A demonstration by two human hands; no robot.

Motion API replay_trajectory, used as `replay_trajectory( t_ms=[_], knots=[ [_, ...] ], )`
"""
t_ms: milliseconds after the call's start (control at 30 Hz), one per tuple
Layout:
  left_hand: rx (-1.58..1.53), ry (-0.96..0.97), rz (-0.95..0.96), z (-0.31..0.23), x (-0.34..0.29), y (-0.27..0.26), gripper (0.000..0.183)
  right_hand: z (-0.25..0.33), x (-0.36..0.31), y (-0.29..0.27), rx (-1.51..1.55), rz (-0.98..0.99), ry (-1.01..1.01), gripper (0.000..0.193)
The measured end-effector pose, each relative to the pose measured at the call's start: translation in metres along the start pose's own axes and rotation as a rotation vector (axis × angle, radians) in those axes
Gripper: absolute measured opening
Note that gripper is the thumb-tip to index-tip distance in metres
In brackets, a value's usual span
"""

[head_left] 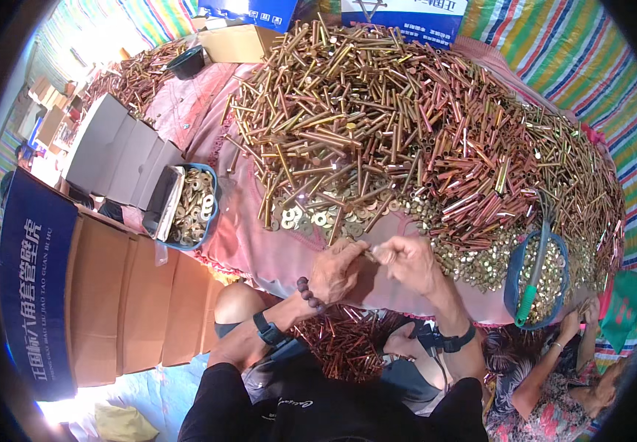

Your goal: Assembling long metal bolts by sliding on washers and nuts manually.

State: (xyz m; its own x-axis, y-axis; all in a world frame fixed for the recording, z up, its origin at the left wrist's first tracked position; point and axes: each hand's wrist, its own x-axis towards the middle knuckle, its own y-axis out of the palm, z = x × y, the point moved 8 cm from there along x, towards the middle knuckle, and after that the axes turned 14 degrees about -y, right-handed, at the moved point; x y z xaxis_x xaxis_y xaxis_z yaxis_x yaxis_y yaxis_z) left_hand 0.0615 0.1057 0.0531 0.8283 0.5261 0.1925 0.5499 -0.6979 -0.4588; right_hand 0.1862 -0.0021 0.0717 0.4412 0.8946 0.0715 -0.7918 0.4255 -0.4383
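Note:
My left hand (337, 270) is closed, its fingertips pinched close to those of my right hand (409, 263). Something small and metallic shows where the two hands meet, too small to name. My right hand is also curled shut, thumb and forefinger together. Just beyond my left knuckles a brassy bolt (336, 225) points away from me; whether it touches the hand I cannot tell. Flat washers (322, 219) lie scattered beyond my hands, at the foot of a large heap of metal bolts and sleeves (377, 110). Small nuts (473, 261) spread to the right of my right hand.
A blue basket of washers (204, 228) stands at left, beside open cardboard boxes (138, 295). At right is a blue basket (511, 283) of nuts with a green-handled tool (528, 298). Another person's hands (582, 315) are at the lower right. Pink cloth (234, 221) covers the table.

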Motion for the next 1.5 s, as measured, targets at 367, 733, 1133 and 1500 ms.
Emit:
replay_trajectory(
  t_ms=[367, 733, 1133, 1500],
  knots=[
    [-0.216, -0.242, 0.156, 0.005, -0.004, 0.019, 0.015, -0.025, 0.034, -0.026, -0.562, -0.313, -0.133, 0.025],
    [-0.282, -0.292, 0.173, 0.018, -0.007, 0.021, 0.014, -0.021, 0.036, -0.022, -0.734, -0.305, -0.240, 0.018],
    [-0.269, -0.266, 0.110, 0.005, -0.002, 0.013, 0.014, -0.027, 0.025, -0.014, -0.487, -0.083, -0.165, 0.021],
    [-0.204, -0.242, 0.071, 0.001, -0.002, 0.013, 0.013, -0.049, 0.016, -0.015, 0.347, -0.182, 0.191, 0.018]
  ],
)
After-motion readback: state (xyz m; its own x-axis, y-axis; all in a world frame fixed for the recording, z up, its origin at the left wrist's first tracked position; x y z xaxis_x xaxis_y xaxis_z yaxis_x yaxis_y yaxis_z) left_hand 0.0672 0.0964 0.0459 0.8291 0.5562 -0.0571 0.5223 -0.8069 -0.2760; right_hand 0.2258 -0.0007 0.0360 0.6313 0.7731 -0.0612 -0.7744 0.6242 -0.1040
